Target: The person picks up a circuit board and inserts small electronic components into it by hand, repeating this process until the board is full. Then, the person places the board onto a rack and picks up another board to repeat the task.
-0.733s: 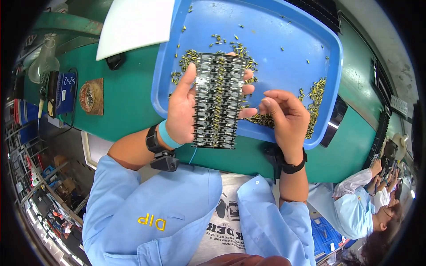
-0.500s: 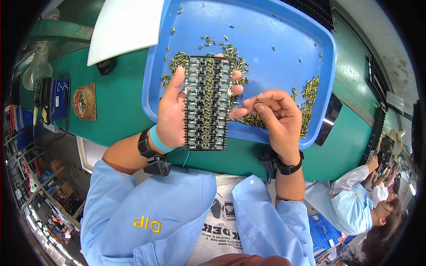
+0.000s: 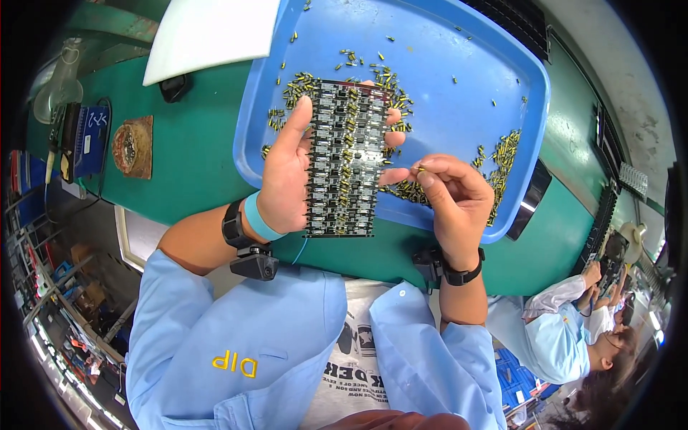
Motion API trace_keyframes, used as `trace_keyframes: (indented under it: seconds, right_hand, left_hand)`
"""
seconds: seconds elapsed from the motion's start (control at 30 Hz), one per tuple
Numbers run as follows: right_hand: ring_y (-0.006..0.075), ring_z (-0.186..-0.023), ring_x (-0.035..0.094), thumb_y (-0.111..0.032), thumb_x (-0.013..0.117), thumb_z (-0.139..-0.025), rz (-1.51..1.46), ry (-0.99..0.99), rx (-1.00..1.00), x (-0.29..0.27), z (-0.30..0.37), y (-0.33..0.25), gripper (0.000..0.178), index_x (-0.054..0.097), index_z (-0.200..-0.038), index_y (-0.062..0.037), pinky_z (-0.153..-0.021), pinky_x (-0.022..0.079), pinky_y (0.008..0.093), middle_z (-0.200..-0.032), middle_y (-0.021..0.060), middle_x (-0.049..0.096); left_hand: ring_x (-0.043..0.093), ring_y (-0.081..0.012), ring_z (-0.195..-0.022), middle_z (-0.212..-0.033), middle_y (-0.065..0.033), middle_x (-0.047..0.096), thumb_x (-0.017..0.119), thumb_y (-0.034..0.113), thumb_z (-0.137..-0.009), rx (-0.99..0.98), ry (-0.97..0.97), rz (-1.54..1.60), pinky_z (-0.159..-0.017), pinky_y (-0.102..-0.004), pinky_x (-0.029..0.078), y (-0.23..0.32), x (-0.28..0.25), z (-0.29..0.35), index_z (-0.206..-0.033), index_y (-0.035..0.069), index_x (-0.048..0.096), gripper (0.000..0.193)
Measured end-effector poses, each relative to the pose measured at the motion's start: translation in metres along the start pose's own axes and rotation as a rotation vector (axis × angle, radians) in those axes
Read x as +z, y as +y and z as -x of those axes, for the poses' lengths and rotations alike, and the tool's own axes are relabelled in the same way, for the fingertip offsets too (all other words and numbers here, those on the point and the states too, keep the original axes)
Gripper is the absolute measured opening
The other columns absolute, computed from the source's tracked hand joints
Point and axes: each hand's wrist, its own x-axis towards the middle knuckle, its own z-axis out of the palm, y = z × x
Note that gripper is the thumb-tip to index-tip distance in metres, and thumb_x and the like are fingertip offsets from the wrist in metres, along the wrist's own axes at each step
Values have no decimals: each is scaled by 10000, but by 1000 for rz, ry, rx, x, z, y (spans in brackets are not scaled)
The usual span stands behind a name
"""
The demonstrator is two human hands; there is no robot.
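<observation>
My left hand (image 3: 283, 183) is wrapped round a panel of circuit boards (image 3: 364, 154), thumb on its left edge and fingertips showing past its right edge. The panel is held tilted above the near part of a blue tray (image 3: 247, 143). A row of small yellow-and-black capacitors (image 3: 349, 136) runs down its middle. Just right of the panel, my right hand (image 3: 459, 197) pinches one small capacitor (image 3: 421, 169) between thumb and forefinger, close to a left fingertip. Many more loose capacitors (image 3: 507, 154) lie heaped in the tray.
The tray stands on a green table (image 3: 193, 193). A white foam sheet (image 3: 208, 39) overlaps its far left corner. Farther left are a round brown item (image 3: 132, 147) and a blue box (image 3: 93, 132). A co-worker (image 3: 552, 337) sits at the right.
The panel and my left hand have shifted slightly right and away from me, and the panel's tilt has changed a little. My right hand keeps its pinch, moved slightly right.
</observation>
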Motion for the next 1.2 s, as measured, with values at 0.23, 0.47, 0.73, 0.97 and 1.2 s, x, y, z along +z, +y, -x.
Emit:
trace_keyframes:
  seconds: [0.23, 0.47, 0.73, 0.97, 1.2]
  right_hand:
    - [239, -896, 659, 98, 730, -901, 622, -191, -442, 9, 4, -17, 149, 746, -1029, 25, -896, 564, 433, -1041, 141, 714]
    - [259, -895, 584, 51, 786, -790, 726, -334, -520, 39, 5, -1, 235, 798, -995, -64, -921, 537, 454, -963, 63, 678]
    - [258, -901, 572, 20, 792, -770, 790, -327, -507, 42, 7, 1, 254, 817, -999, -89, -922, 537, 455, -982, 48, 688]
    - [273, -925, 592, 16, 806, -754, 924, -332, -581, 45, 10, -7, 237, 805, -979, -57, -897, 515, 419, -954, 64, 667]
    - [282, -948, 605, 27, 774, -664, 1087, -351, -666, 44, 17, -12, 344, 823, -987, -81, -884, 507, 403, -984, 48, 686]
  left_hand:
    - [535, -332, -1432, -1603, -202, 470, 290, 623, -1125, 23, -16, -21, -1192, -604, 449, -1, -3, -3, -1654, 128, 332, 725]
    - [570, -328, -1394, -1538, -197, 538, 315, 615, -1126, 54, 35, -72, -1139, -551, 518, -4, -5, -2, -1584, 63, 424, 725]
    - [608, -327, -1347, -1465, -188, 607, 340, 599, -1129, 83, 79, -128, -1085, -519, 554, -8, -4, -1, -1530, 30, 480, 710]
    - [620, -316, -1325, -1435, -178, 628, 343, 576, -1136, 76, 76, -112, -1072, -499, 558, -9, -7, -2, -1516, 32, 502, 682]
    - [629, -295, -1305, -1420, -151, 637, 345, 576, -1136, 59, 102, -96, -1051, -486, 574, -9, -6, -1, -1492, 43, 539, 670]
